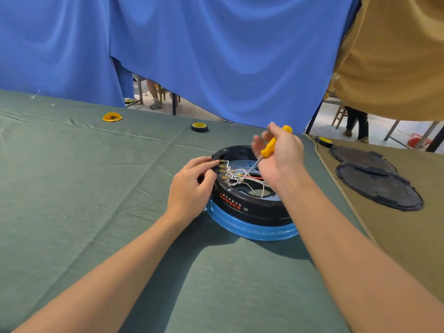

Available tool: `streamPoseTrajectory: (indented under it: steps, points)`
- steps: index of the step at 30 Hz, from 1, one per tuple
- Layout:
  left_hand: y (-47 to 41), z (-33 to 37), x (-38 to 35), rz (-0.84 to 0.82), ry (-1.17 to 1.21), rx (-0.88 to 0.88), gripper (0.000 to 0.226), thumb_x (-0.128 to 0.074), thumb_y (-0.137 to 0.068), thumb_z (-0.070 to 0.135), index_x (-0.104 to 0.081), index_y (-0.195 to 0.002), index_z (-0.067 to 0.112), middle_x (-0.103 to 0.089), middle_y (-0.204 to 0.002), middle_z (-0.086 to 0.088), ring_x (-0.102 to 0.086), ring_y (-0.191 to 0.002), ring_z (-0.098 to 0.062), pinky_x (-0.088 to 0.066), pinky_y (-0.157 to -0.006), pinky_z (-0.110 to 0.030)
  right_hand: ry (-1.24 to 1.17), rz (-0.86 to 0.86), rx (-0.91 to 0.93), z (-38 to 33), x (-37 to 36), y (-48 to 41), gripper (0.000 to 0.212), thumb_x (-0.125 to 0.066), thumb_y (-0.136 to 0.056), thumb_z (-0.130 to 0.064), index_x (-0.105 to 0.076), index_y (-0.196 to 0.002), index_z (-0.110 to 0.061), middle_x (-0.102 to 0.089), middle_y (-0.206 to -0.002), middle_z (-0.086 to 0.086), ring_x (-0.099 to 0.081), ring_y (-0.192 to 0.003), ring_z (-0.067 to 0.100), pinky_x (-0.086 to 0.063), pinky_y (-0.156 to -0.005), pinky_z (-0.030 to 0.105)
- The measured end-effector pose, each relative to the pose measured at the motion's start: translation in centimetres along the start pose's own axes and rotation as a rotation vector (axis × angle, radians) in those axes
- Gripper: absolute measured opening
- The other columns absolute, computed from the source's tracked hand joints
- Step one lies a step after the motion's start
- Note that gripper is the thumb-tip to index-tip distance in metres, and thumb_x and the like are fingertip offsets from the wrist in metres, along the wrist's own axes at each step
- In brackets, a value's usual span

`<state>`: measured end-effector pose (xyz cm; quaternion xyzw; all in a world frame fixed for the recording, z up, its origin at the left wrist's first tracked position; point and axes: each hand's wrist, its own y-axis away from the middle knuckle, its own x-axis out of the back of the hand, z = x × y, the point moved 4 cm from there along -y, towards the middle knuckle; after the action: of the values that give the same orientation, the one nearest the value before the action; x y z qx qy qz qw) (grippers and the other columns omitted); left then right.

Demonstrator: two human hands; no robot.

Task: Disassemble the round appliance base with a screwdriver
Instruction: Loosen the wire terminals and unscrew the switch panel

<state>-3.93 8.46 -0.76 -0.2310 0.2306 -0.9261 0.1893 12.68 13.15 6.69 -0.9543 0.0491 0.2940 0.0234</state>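
Round appliance base (249,207), opened, mid-table on the green cloth (96,188), both hands on it.
Hidden: the screwdriver (269,148) tip is lost among the white and red wires (240,177); which screw it meets cannot be told. The right hand (281,157) and forearm cover the base's right wall. The right hand is wrapped round the yellow handle, shaft slanting down-left into the base. The left hand (192,188) has its fingers curled against the left wall beside the brass terminals (222,167), gripping there; the fingertips are partly hidden. The base has a black shell with red and white lettering, unreadable, and a blue rim (249,228) below.
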Motion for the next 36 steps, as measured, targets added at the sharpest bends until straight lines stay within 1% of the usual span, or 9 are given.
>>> streamPoseTrajectory:
  steps: [3,5,7,12,16,22,29,33,36]
  points:
    - [-0.1,-0.1,0.0,-0.007,0.024,-0.013,0.042,-0.043,-0.087,0.029,-0.072,-0.115,0.02,-0.063,-0.125,0.006,-0.055,-0.118,-0.008,-0.048,-0.099,-0.042,-0.182,-0.022,-0.028,0.7,-1.2,0.2,0.029,-0.045,-0.101,-0.036,-0.041,-0.084,-0.014,-0.039,-0.051,0.0,-0.039,-0.042,0.013,-0.039,-0.044,0.021]
    - [0.0,-0.2,0.0,-0.012,0.027,-0.022,0.042,-0.042,-0.088,0.029,-0.071,-0.116,0.019,-0.063,-0.126,0.005,-0.055,-0.119,-0.01,-0.048,-0.099,-0.044,-0.149,0.004,0.052,1.1,-1.6,0.5,0.033,-0.044,-0.1,-0.041,-0.034,-0.082,-0.016,-0.027,-0.047,-0.003,-0.022,-0.038,0.011,-0.022,-0.039,0.019]
    - [0.0,-0.2,0.1,-0.027,0.019,-0.033,0.041,-0.042,-0.089,0.03,-0.07,-0.118,0.02,-0.062,-0.128,0.004,-0.054,-0.121,-0.012,-0.046,-0.101,-0.044,-0.092,0.008,0.16,1.4,-2.0,1.0,0.036,-0.045,-0.1,-0.04,-0.031,-0.077,-0.016,-0.021,-0.046,-0.004,-0.016,-0.038,0.011,-0.017,-0.039,0.02]
    - [0.1,-0.2,0.2,-0.077,0.049,-0.037,0.042,-0.041,-0.091,0.033,-0.067,-0.122,0.021,-0.058,-0.132,0.005,-0.051,-0.125,-0.012,-0.04,-0.108,-0.042,-0.097,0.041,0.313,1.7,-2.6,2.1,0.042,-0.049,-0.099,-0.034,-0.027,-0.067,-0.017,-0.019,-0.047,0.0,-0.016,-0.039,0.015,-0.021,-0.039,0.019]
    - [0.3,-0.1,0.2,-0.091,0.064,-0.04,0.043,-0.042,-0.091,0.035,-0.067,-0.123,0.02,-0.057,-0.134,0.003,-0.049,-0.126,-0.011,-0.037,-0.11,-0.04,-0.073,0.073,0.396,1.4,-3.3,2.3,0.056,-0.051,-0.097,-0.021,-0.033,-0.045,-0.028,-0.018,-0.051,0.001,-0.016,-0.045,0.018,-0.023,-0.041,0.02]
    - [0.2,-0.2,0.1,-0.099,0.061,-0.025,0.044,-0.043,-0.089,0.038,-0.066,-0.124,0.022,-0.056,-0.135,0.005,-0.049,-0.126,-0.008,-0.037,-0.11,-0.036,-0.071,0.062,0.385,1.9,-3.8,2.2,0.047,-0.05,-0.096,-0.014,-0.024,-0.057,-0.021,-0.016,-0.053,0.002,-0.013,-0.046,0.017,-0.021,-0.041,0.02]
    - [0.3,-0.2,0.1,-0.116,0.098,-0.007,0.043,-0.045,-0.091,0.036,-0.065,-0.126,0.021,-0.055,-0.137,0.004,-0.048,-0.127,-0.009,-0.039,-0.109,-0.038,0.01,0.019,0.388,2.2,-4.0,1.9,0.046,-0.046,-0.092,-0.005,-0.025,-0.054,-0.021,-0.016,-0.05,0.001,-0.012,-0.046,0.016,-0.02,-0.042,0.019]
    - [0.3,-0.3,0.1,-0.112,0.093,-0.016,0.034,-0.052,-0.095,0.028,-0.066,-0.125,0.02,-0.055,-0.136,0.002,-0.049,-0.126,-0.01,-0.039,-0.109,-0.039,0.184,-0.07,0.467,2.0,-4.7,1.9,0.054,-0.045,-0.088,-0.007,-0.032,-0.04,-0.028,-0.02,-0.045,-0.007,-0.016,-0.041,0.015,-0.023,-0.044,0.022]
    - [0.2,-0.2,0.1,-0.116,0.102,0.004,0.042,-0.047,-0.089,0.038,-0.066,-0.124,0.024,-0.055,-0.135,0.007,-0.048,-0.126,-0.008,-0.039,-0.109,-0.038,0.361,-0.154,0.551,2.0,-5.5,1.9,0.051,-0.044,-0.087,-0.013,-0.034,-0.04,-0.028,-0.02,-0.044,-0.015,-0.017,-0.045,0.016,-0.023,-0.049,0.031]
